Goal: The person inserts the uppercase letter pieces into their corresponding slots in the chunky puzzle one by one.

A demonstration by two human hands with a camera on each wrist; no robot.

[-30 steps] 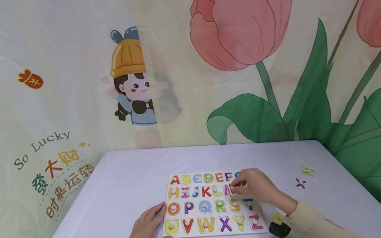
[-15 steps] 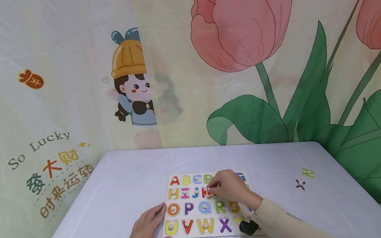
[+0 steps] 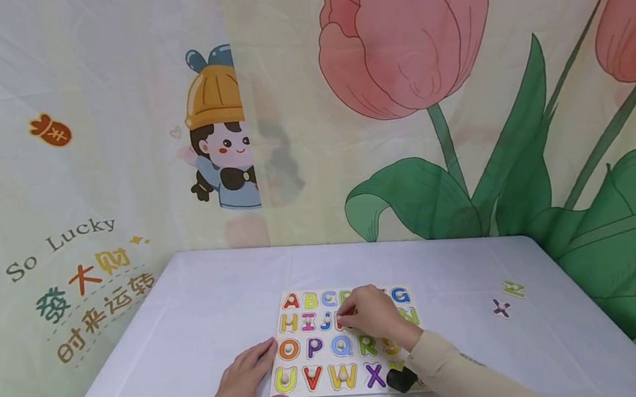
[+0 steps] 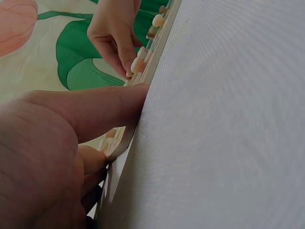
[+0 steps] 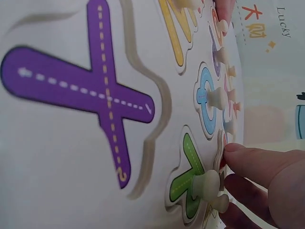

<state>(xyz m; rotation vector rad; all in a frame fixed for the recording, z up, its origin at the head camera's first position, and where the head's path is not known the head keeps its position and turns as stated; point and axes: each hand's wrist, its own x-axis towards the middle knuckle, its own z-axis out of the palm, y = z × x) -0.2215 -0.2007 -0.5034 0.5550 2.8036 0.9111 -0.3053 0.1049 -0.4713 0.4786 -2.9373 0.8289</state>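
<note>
My right hand (image 3: 375, 312) pinches a red letter piece (image 3: 341, 323), low over the K spot of the wooden alphabet puzzle board (image 3: 362, 393). Most of the piece hides behind the fingers; in the right wrist view a sliver of red shows below the thumb (image 5: 245, 160). At the board's left side rests my left hand (image 3: 241, 392), fingertips along that edge and thumb by the near corner. The left wrist view shows this thumb (image 4: 112, 102) lying straight across the rim. A purple X recess (image 5: 109, 98) has no knob, while the green R piece (image 5: 188, 179) sits in place with its knob.
To the right of the board, a loose purple X piece (image 3: 501, 308) and a yellow-green letter piece (image 3: 514, 289) lie on the white tablecloth (image 3: 211, 308). A printed curtain (image 3: 285, 94) hangs behind the table. A black wrist device (image 3: 401, 380) overlaps the board's lower right.
My right hand has moved left across the board with the red piece, from near the M to the K spot. The left hand has stayed at the board's edge.
</note>
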